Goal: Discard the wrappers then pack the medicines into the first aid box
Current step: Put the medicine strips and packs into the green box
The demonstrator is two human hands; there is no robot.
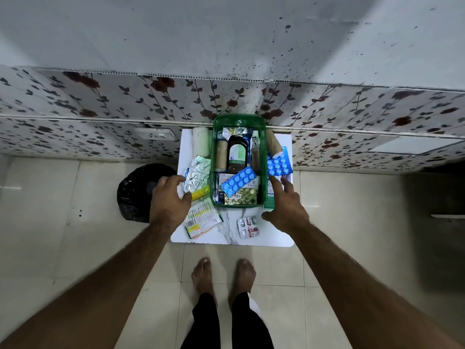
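First aid box (239, 122), green and open-topped, sits at frame centre on the white desk (274, 235) against the wall, holding a brown bottle (236, 153), a blue pill strip (239, 182) and a gold pill strip (241, 199). Left hand (168, 200), fingers spread, touches a silver foil wrapper (198, 172) just left of the box, near the black bin bag (138, 192) on the floor. Right hand (286, 205), fingers spread and holding nothing, reaches toward a second blue pill strip (279, 165) right of the box.
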